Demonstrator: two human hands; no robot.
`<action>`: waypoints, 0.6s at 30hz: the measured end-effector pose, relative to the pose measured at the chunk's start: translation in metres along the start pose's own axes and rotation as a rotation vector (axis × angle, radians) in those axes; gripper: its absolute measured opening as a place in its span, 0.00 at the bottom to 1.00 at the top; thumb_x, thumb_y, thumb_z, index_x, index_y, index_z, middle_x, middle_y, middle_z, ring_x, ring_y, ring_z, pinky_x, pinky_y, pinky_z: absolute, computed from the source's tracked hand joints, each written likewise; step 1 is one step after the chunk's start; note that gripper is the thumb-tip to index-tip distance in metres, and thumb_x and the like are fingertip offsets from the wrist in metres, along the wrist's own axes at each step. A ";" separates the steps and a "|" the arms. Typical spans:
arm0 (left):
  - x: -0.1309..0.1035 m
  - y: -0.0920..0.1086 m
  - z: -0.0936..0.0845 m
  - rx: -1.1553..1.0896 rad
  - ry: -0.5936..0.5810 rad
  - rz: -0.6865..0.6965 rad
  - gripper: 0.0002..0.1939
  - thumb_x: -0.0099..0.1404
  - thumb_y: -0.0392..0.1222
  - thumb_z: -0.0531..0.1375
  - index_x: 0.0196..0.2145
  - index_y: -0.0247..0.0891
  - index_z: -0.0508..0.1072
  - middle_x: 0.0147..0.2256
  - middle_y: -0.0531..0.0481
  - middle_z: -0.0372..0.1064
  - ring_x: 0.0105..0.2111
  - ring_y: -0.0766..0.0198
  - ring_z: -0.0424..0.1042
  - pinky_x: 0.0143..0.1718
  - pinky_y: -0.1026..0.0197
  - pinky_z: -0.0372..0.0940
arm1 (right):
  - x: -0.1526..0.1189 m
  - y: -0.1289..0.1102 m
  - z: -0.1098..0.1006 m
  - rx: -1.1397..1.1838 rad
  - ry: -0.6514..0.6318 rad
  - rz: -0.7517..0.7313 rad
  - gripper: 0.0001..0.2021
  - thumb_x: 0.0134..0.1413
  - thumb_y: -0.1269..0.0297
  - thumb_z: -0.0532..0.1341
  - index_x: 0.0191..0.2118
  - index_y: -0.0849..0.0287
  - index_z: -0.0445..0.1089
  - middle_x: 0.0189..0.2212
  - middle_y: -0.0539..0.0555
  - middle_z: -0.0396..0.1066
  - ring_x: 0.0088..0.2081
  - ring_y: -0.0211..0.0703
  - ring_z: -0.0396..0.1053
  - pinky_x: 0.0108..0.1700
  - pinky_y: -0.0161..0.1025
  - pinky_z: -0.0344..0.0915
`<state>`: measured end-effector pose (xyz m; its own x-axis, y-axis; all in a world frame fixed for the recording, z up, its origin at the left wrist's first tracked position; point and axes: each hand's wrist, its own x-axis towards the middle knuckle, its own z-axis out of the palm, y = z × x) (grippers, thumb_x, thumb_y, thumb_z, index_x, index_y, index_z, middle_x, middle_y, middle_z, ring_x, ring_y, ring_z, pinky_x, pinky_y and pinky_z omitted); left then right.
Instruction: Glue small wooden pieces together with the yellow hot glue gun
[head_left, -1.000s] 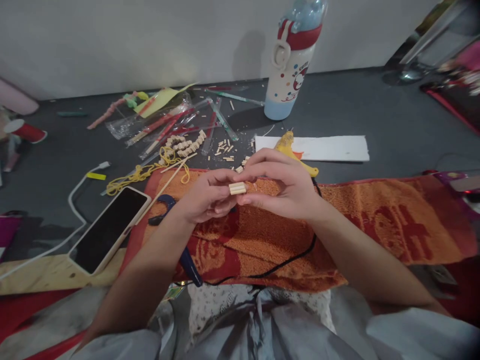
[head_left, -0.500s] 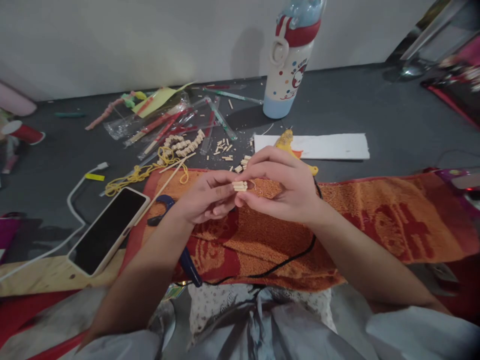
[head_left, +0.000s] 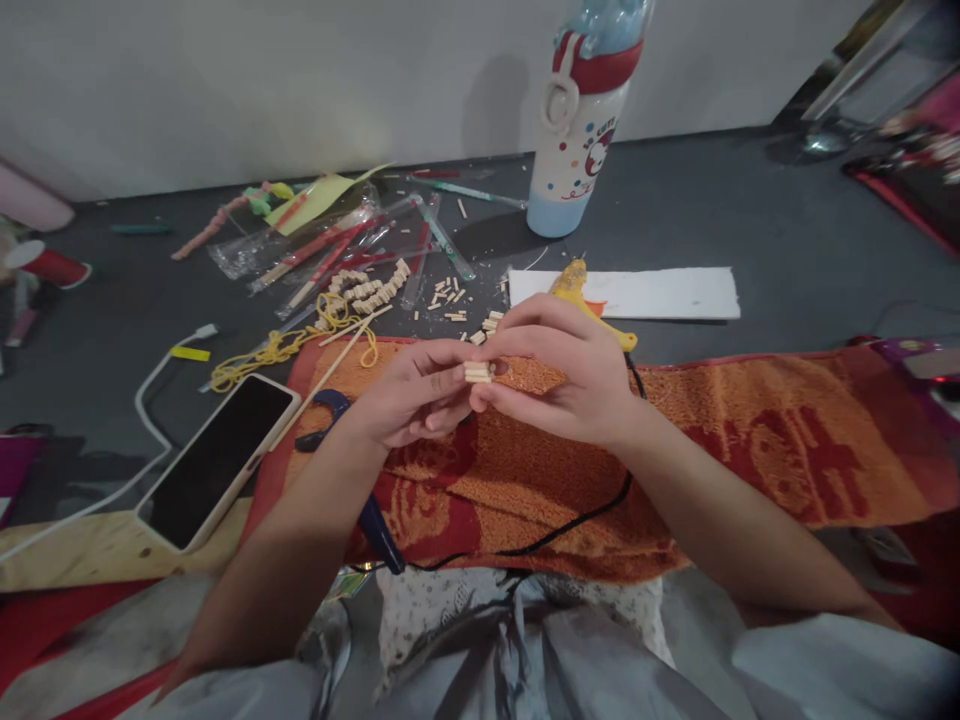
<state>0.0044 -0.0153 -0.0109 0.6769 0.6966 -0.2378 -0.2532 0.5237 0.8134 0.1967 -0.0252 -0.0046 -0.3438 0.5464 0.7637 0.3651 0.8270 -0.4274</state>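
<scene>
Between my two hands is a small bundle of short wooden stick pieces [head_left: 478, 372], stacked side by side. My left hand [head_left: 416, 393] pinches the bundle from the left with thumb and fingers. Curved around its right end, my right hand [head_left: 574, 370] has its thumb and fingertips closed on the same bundle. Both hands are over an orange and red towel [head_left: 555, 480]. Just behind them lie more cut stick pieces [head_left: 448, 293] and a yellow-handled tool [head_left: 574, 285], partly covered by my right hand.
A tall water bottle [head_left: 577, 150] stands at the back by a white strip [head_left: 667, 293]. At left are a phone [head_left: 219, 462], yellow string [head_left: 262, 358], chopsticks in wrappers [head_left: 322, 250] and a white cable [head_left: 146, 400]. A dark blue tool handle [head_left: 379, 535] rests beneath my left arm.
The bundle has turned slightly between my fingertips, and the thin loop seen at its right end no longer shows clearly. Both hands stay almost in place.
</scene>
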 end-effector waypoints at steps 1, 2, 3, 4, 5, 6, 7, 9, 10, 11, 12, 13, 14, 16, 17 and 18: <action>0.000 0.000 0.000 -0.007 -0.003 -0.002 0.16 0.52 0.46 0.71 0.34 0.34 0.75 0.20 0.54 0.68 0.11 0.79 0.53 0.09 0.76 0.43 | 0.000 0.000 0.000 -0.002 -0.004 0.002 0.08 0.58 0.59 0.63 0.42 0.53 0.73 0.33 0.53 0.71 0.36 0.42 0.70 0.39 0.43 0.70; 0.000 0.001 0.001 -0.015 -0.006 -0.001 0.16 0.52 0.46 0.71 0.34 0.34 0.75 0.21 0.54 0.68 0.11 0.79 0.54 0.09 0.76 0.43 | 0.000 0.001 0.000 -0.005 -0.006 0.004 0.08 0.58 0.58 0.63 0.41 0.53 0.73 0.33 0.53 0.71 0.36 0.42 0.70 0.39 0.43 0.70; 0.000 0.001 0.001 -0.022 -0.008 0.002 0.15 0.52 0.45 0.71 0.34 0.34 0.75 0.21 0.54 0.69 0.11 0.79 0.54 0.09 0.76 0.43 | 0.000 0.001 0.000 -0.007 -0.007 0.006 0.08 0.58 0.58 0.63 0.41 0.54 0.73 0.33 0.52 0.71 0.36 0.42 0.70 0.39 0.43 0.70; 0.000 0.001 0.002 -0.027 -0.010 0.005 0.15 0.52 0.45 0.71 0.34 0.34 0.75 0.21 0.54 0.69 0.11 0.79 0.55 0.09 0.76 0.44 | -0.001 0.002 0.001 -0.008 -0.004 0.006 0.08 0.58 0.58 0.63 0.41 0.54 0.73 0.33 0.52 0.71 0.36 0.42 0.70 0.38 0.42 0.70; 0.000 0.001 0.002 -0.029 -0.013 0.009 0.15 0.52 0.45 0.71 0.34 0.34 0.75 0.21 0.54 0.69 0.11 0.79 0.55 0.09 0.76 0.44 | -0.001 0.002 0.001 -0.007 0.000 0.005 0.08 0.57 0.58 0.63 0.40 0.54 0.73 0.33 0.52 0.71 0.36 0.42 0.70 0.38 0.42 0.70; 0.000 0.001 0.002 -0.028 -0.016 0.010 0.15 0.52 0.44 0.70 0.34 0.34 0.75 0.21 0.54 0.69 0.11 0.79 0.55 0.09 0.76 0.44 | -0.001 0.002 0.001 -0.006 0.006 0.002 0.08 0.57 0.58 0.63 0.40 0.54 0.73 0.33 0.52 0.71 0.36 0.41 0.70 0.38 0.42 0.70; 0.000 0.001 0.002 -0.028 -0.019 0.013 0.14 0.53 0.44 0.70 0.34 0.34 0.76 0.21 0.54 0.69 0.11 0.79 0.55 0.09 0.76 0.45 | -0.001 0.003 0.002 -0.005 0.012 -0.002 0.08 0.57 0.58 0.64 0.40 0.54 0.73 0.33 0.52 0.71 0.36 0.41 0.70 0.37 0.42 0.70; 0.000 0.001 0.001 -0.029 -0.029 0.016 0.14 0.53 0.44 0.70 0.34 0.34 0.76 0.21 0.54 0.68 0.11 0.79 0.55 0.09 0.76 0.45 | -0.001 0.003 0.003 -0.004 0.024 -0.015 0.08 0.57 0.58 0.64 0.40 0.54 0.73 0.33 0.52 0.70 0.35 0.41 0.69 0.37 0.41 0.70; 0.000 0.001 0.001 -0.031 -0.034 0.016 0.14 0.53 0.44 0.70 0.34 0.34 0.76 0.21 0.54 0.68 0.11 0.79 0.55 0.09 0.76 0.44 | -0.001 0.003 0.003 -0.004 0.029 -0.022 0.08 0.57 0.58 0.64 0.40 0.54 0.73 0.33 0.52 0.70 0.35 0.41 0.69 0.37 0.41 0.69; 0.000 0.001 0.001 -0.032 -0.037 0.017 0.13 0.53 0.43 0.70 0.34 0.34 0.76 0.21 0.54 0.68 0.11 0.79 0.55 0.09 0.76 0.44 | -0.001 0.003 0.003 -0.004 0.032 -0.028 0.08 0.57 0.58 0.64 0.39 0.55 0.73 0.33 0.52 0.70 0.35 0.41 0.69 0.37 0.41 0.69; 0.000 0.001 0.001 -0.032 -0.040 0.016 0.13 0.53 0.43 0.70 0.34 0.34 0.76 0.21 0.54 0.68 0.11 0.79 0.55 0.09 0.76 0.44 | -0.001 0.003 0.003 -0.006 0.033 -0.033 0.08 0.57 0.58 0.64 0.39 0.55 0.73 0.33 0.52 0.70 0.35 0.41 0.69 0.37 0.41 0.69; 0.000 0.001 0.001 -0.031 -0.043 0.016 0.13 0.54 0.43 0.70 0.34 0.34 0.76 0.21 0.54 0.68 0.11 0.79 0.55 0.09 0.76 0.44 | -0.001 0.003 0.003 -0.008 0.029 -0.036 0.08 0.57 0.58 0.64 0.39 0.55 0.73 0.33 0.52 0.70 0.35 0.41 0.69 0.37 0.40 0.69; 0.000 0.001 0.001 -0.028 -0.043 0.014 0.13 0.54 0.43 0.70 0.34 0.34 0.76 0.22 0.54 0.68 0.11 0.79 0.55 0.09 0.76 0.43 | -0.001 0.003 0.003 -0.011 0.024 -0.038 0.08 0.57 0.57 0.64 0.39 0.55 0.73 0.33 0.52 0.70 0.35 0.40 0.69 0.37 0.40 0.69; 0.000 0.001 0.001 -0.021 -0.047 0.014 0.12 0.54 0.42 0.70 0.33 0.33 0.76 0.21 0.54 0.68 0.11 0.79 0.55 0.09 0.76 0.43 | 0.000 0.003 0.002 -0.020 0.014 -0.044 0.09 0.58 0.57 0.63 0.40 0.55 0.72 0.33 0.52 0.70 0.35 0.40 0.69 0.37 0.40 0.69; 0.000 0.001 0.001 -0.017 -0.047 0.014 0.12 0.53 0.43 0.70 0.33 0.33 0.76 0.21 0.54 0.68 0.11 0.79 0.55 0.09 0.76 0.43 | 0.000 0.003 0.002 -0.024 0.011 -0.048 0.09 0.58 0.56 0.63 0.40 0.55 0.72 0.33 0.52 0.70 0.36 0.40 0.69 0.37 0.39 0.69; 0.000 0.001 0.001 -0.013 -0.047 0.015 0.13 0.53 0.43 0.70 0.33 0.33 0.76 0.21 0.54 0.68 0.11 0.79 0.55 0.09 0.77 0.43 | 0.000 0.003 0.002 -0.028 0.011 -0.055 0.09 0.58 0.57 0.63 0.40 0.55 0.72 0.33 0.52 0.70 0.36 0.40 0.69 0.37 0.39 0.69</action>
<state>0.0054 -0.0152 -0.0095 0.7049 0.6805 -0.2000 -0.2723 0.5201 0.8095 0.1959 -0.0228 -0.0068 -0.3545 0.4986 0.7910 0.3696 0.8518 -0.3713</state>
